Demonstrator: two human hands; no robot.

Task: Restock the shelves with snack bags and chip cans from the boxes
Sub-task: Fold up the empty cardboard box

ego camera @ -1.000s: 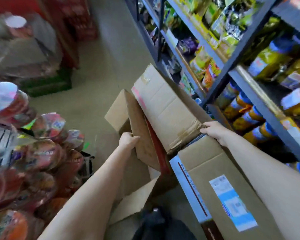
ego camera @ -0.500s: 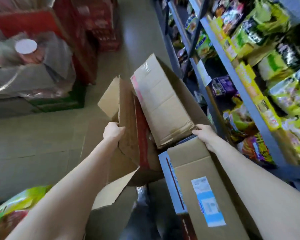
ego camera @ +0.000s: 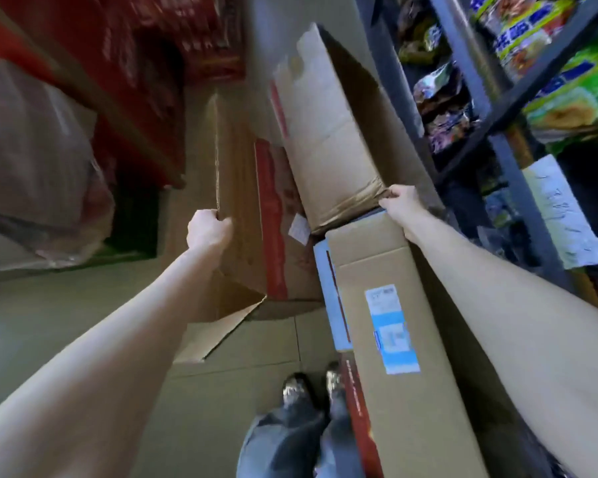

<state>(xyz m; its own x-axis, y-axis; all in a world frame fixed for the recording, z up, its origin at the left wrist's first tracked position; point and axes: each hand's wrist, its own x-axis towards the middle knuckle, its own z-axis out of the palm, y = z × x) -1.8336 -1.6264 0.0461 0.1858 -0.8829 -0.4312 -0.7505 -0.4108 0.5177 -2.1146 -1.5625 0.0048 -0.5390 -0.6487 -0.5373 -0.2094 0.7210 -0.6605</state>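
- Since 1 s ago: view has swung up and along the aisle; both hands have kept their hold on the box, which now sits higher in frame; the wrapped bowl goods at left have dropped out of view, feet now show below.
- left hand (ego camera: 209, 232) curls over the top edge of the box's left flap (ego camera: 237, 208); fingers wrapped round the cardboard, prob. to spread the flap and steady that side.
- right hand (ego camera: 399, 201) grips the taped fold where the upright flap (ego camera: 325, 132) meets the box side panel (ego camera: 390, 339); fingers closed on it.
- Judgement: two-sided hold lets the open cardboard box (ego camera: 280, 236) be carried or tipped w/o flaps folding in; contents not visible, can't tell if any stock is left inside.
- shelves (ego camera: 497, 139) w/ snack bags (ego camera: 573, 94) just right of the box; right forearm runs close along the uprights, little room there.
- Bare floor (ego camera: 49, 322) to the left gives room; red cartons (ego camera: 159, 63) well apart up the aisle.
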